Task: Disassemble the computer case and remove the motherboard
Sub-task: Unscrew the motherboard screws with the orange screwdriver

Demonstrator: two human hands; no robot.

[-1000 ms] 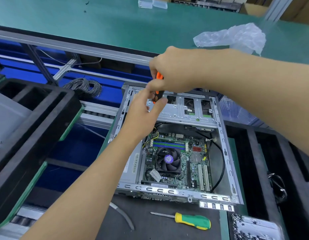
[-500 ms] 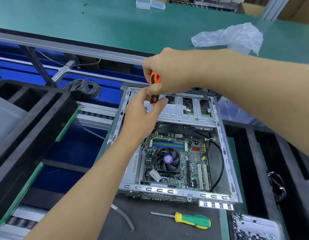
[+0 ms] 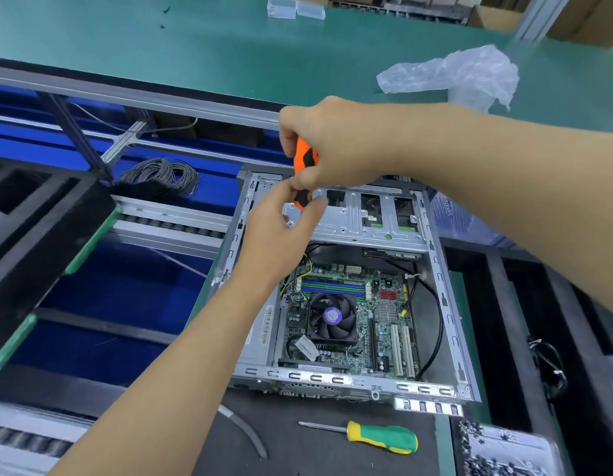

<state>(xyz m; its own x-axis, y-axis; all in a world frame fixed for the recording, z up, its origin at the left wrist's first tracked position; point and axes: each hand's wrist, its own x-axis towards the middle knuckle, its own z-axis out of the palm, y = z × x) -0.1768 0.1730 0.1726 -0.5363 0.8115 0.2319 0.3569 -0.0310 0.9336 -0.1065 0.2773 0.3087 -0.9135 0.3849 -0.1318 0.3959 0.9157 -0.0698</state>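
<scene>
An open metal computer case (image 3: 446, 314) lies flat in front of me. Inside it sits the green motherboard (image 3: 384, 324) with a black CPU fan (image 3: 332, 317). A silver drive cage (image 3: 370, 218) spans the far end of the case. My right hand (image 3: 336, 146) grips an orange-and-black screwdriver (image 3: 305, 159), held upright over the cage's left corner. My left hand (image 3: 281, 221) reaches up from below and pinches the screwdriver's lower part with thumb and fingertips. The tip of the tool is hidden behind my fingers.
A green-and-yellow screwdriver (image 3: 380, 438) lies on the dark mat in front of the case. A tray of screws (image 3: 504, 448) sits at bottom right. Black foam trays (image 3: 40, 218) stand left and right. A plastic bag (image 3: 470, 73) lies on the green bench beyond; coiled wire (image 3: 160, 173) at left.
Both hands stay on the orange screwdriver at the cage corner. The right hand has shifted slightly on the handle, showing more of the orange grip. The case has not moved.
</scene>
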